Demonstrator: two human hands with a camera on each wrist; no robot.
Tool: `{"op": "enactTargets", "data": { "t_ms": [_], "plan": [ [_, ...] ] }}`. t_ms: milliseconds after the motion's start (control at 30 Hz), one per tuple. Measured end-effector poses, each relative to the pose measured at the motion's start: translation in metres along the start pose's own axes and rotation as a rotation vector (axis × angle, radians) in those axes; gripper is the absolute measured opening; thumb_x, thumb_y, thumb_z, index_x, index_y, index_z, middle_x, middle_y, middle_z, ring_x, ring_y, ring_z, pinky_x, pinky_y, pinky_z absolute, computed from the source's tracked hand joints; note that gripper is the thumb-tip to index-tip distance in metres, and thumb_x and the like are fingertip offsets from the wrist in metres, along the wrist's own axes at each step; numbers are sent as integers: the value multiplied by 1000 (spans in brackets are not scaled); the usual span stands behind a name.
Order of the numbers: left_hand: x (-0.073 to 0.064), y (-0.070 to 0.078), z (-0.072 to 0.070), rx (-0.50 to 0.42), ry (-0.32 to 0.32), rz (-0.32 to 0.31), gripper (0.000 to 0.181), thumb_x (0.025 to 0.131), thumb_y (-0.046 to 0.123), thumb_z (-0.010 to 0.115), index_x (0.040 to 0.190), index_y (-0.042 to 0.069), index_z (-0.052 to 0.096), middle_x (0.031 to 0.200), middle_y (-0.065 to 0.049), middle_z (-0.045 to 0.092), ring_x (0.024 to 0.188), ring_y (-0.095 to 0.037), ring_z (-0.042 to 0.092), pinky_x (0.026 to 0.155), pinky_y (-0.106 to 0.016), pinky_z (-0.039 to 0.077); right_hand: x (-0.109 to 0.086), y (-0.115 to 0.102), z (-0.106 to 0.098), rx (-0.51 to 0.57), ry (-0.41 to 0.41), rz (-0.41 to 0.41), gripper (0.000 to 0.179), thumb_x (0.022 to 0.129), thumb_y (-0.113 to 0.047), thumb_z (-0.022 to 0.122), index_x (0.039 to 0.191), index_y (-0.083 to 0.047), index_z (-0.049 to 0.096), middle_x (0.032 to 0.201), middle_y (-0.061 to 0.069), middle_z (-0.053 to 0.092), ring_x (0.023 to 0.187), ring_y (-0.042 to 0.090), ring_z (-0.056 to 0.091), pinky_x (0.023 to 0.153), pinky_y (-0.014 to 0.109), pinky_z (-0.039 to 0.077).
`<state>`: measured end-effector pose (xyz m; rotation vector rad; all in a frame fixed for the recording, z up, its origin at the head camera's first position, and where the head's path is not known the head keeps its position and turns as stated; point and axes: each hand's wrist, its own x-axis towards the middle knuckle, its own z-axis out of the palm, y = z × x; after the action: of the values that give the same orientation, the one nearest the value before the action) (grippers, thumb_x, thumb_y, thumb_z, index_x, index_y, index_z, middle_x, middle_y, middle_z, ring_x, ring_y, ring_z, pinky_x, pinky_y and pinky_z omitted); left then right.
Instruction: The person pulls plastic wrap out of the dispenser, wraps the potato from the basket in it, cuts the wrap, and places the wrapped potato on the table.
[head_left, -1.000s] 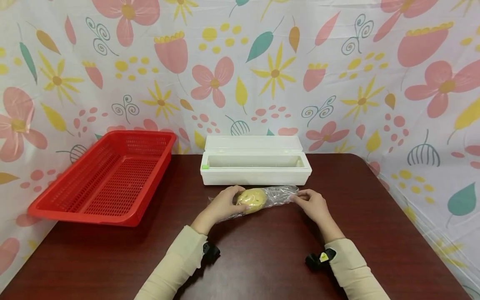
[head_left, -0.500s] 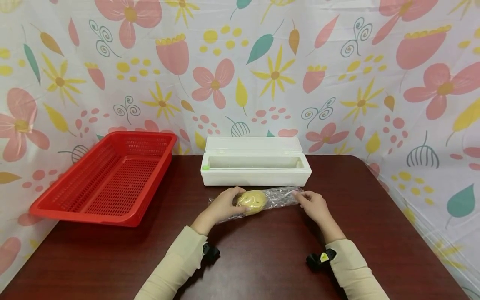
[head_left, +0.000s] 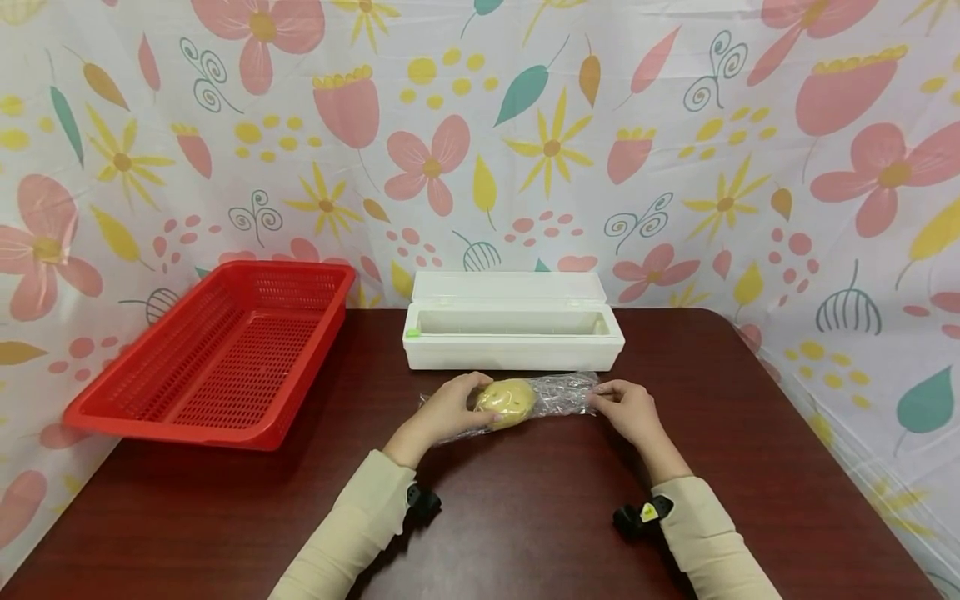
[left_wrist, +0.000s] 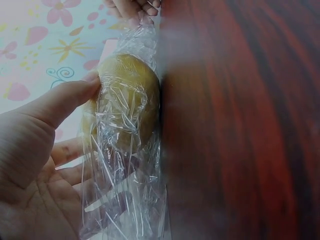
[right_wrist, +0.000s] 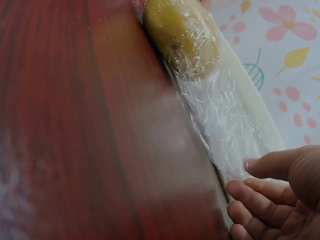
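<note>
A yellow potato (head_left: 507,402) lies on the table, wrapped in clear cling film (head_left: 561,393). My left hand (head_left: 448,407) holds it from the left, thumb on the near side and fingers round the far side. In the left wrist view, loose film hangs across the palm below the potato (left_wrist: 127,87). The film stretches to the right as a crumpled, flattened tail. At the end of that tail my right hand (head_left: 628,411) pinches the film between thumb and fingertips, also seen in the right wrist view around the film's end (right_wrist: 225,120).
Just behind the potato stands a long white cling film box (head_left: 513,353), its lid raised, with a green slider (head_left: 412,333) at the left. A red perforated basket (head_left: 217,435) sits at the back left. The dark wooden table (head_left: 525,508) meets a floral curtain (head_left: 480,125).
The right fingers have shifted slightly on the film's right end, while the tail has changed shape a little. My left hand stays on the potato in the same place.
</note>
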<state>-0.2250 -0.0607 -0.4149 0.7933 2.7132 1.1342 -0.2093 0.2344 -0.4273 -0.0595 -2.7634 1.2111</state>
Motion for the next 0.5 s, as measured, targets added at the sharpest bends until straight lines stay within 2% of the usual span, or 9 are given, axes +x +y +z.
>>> {"op": "enactTargets", "data": {
  "t_ms": [200, 500],
  "plan": [
    [-2, -1, 2, -22, -2, -10, 54, 82, 27, 74, 126, 3, 55, 121, -10, 61, 109, -21, 56, 92, -37, 46, -1, -3, 0, 11, 74, -9, 16, 86, -9, 66, 96, 3, 69, 77, 12, 71, 62, 6, 56, 59, 25, 43],
    [-2, 1, 2, -31, -5, -8, 53, 82, 26, 75, 126, 4, 55, 120, -10, 61, 108, -20, 57, 91, -36, 47, -2, -7, 0, -1, 167, -51, 13, 86, -9, 66, 95, 0, 70, 81, 14, 71, 65, 10, 56, 60, 27, 43]
  ]
}}
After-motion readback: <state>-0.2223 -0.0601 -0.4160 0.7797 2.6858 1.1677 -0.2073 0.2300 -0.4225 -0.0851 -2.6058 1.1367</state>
